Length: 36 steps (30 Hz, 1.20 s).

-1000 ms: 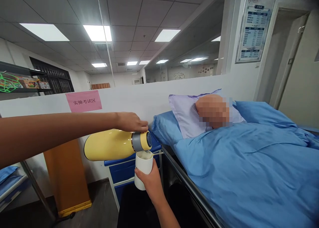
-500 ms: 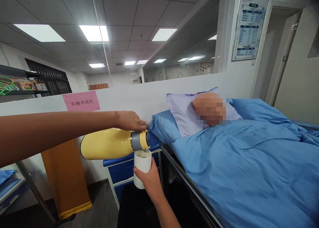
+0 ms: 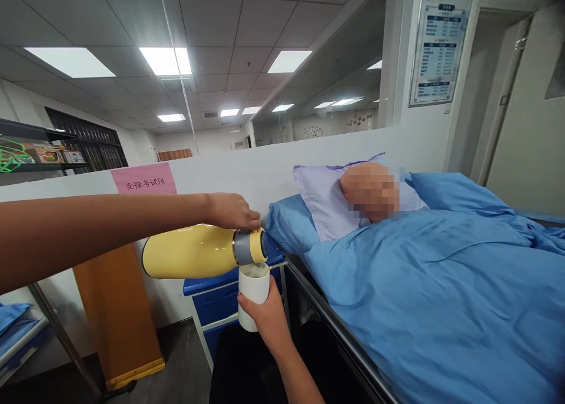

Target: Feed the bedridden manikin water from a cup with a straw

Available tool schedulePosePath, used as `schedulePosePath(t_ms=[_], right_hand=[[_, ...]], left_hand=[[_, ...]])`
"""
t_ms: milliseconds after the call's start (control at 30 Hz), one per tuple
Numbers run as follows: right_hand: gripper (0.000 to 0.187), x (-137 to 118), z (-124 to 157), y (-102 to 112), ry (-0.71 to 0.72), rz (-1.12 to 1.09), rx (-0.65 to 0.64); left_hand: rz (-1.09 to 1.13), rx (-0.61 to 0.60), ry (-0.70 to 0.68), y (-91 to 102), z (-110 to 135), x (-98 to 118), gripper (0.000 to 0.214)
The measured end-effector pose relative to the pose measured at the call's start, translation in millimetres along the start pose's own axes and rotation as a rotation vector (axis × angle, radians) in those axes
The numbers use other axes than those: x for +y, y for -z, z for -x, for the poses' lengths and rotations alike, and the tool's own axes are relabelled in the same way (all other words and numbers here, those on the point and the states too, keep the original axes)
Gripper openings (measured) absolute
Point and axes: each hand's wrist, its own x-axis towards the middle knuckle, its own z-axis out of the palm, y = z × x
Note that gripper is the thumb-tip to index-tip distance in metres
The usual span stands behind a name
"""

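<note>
A yellow thermos flask [image 3: 192,252] with a grey collar lies tipped on its side in the air, its mouth end to the right. My left hand [image 3: 233,210] is closed at the top near its neck; the grip itself is partly hidden behind the hand. Just below the spout is a white mug [image 3: 253,286], held upright, with its open rim close to the flask. My right hand [image 3: 267,315] wraps round the mug from the right, thumb across its front. Whether liquid is flowing is too small to tell.
A blue bedside cabinet [image 3: 215,301] stands behind the mug. To the right, a bed with a dark side rail [image 3: 329,318] holds a figure under a blue quilt [image 3: 424,274], head on a lilac pillow [image 3: 315,201]. An orange-brown board [image 3: 117,318] leans at the left wall.
Both hands, the flask and the mug have shifted very slightly up and to the right in view. The flask stays tipped over the mug.
</note>
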Motion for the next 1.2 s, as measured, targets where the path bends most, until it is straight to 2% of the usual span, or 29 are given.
schedulePosePath(t_ms=[133,333,467,600,733,1000,1100,1200], right_hand=[[0.050,-3.5,0.5,0.5,-0.009,-0.004,-0.021],[0.056,-4.9,1.5,-0.4,-0.028,-0.021,-0.040],[0.054,-3.7,2.5,0.4,-0.011,-0.012,-0.054],[0.050,-5.2,3.5,3.8,-0.017,0.008,-0.034],[0.049,-5.1,3.5,5.8,0.004,-0.002,-0.023],[0.049,0.3,3.8,8.6,-0.012,0.020,-0.024],[0.050,0.2,4.0,10.2,-0.019,0.029,-0.010],[0.050,-0.9,4.3,10.5,-0.037,0.051,-0.014]], left_hand=[[0.002,0.012,0.003,-0.5,2.3,-0.7,0.021],[0.137,0.030,0.063,-0.8,2.9,-1.7,0.020],[0.054,-0.033,0.049,-2.3,4.1,-1.4,0.020],[-0.045,-0.043,-0.002,-7.0,7.4,-2.2,0.025],[-0.050,-0.071,0.017,-8.6,8.8,-2.5,0.028],[-0.019,0.010,-0.007,-12.0,7.9,-4.1,0.024],[-0.027,-0.021,-0.012,-10.7,7.1,-3.0,0.028],[-0.060,-0.107,0.013,-4.7,7.0,1.4,0.038]])
